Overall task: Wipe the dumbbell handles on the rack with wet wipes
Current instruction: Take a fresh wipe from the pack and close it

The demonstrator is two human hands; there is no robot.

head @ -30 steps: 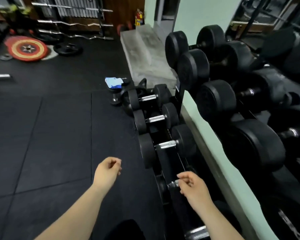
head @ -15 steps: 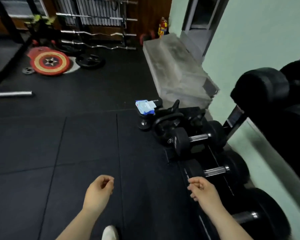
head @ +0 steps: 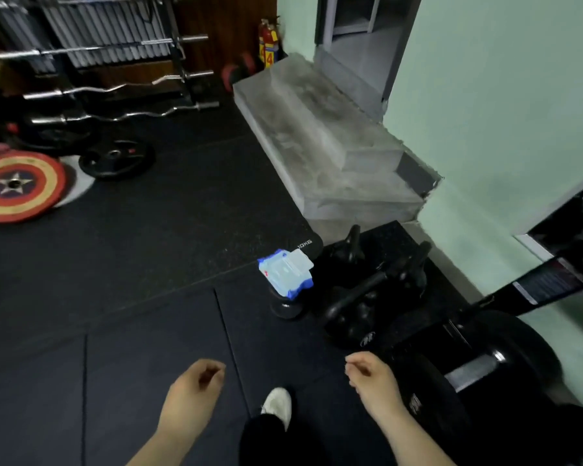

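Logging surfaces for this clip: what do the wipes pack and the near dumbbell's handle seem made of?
The wipes pack looks like soft plastic film: crumpled blue-and-white wrap. The dumbbell handle looks like bare metal: silvery with a dull sheen, though blurred.

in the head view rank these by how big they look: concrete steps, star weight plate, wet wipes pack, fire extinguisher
1. concrete steps
2. star weight plate
3. wet wipes pack
4. fire extinguisher, which looks smallest partly because it is farthest away

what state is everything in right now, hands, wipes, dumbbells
left hand: loosely curled, holding nothing
right hand: loosely curled, holding nothing
wet wipes pack: lying on a floor dumbbell, untouched
rack dumbbell: racked, handle untouched
kettlebells: upright, untouched
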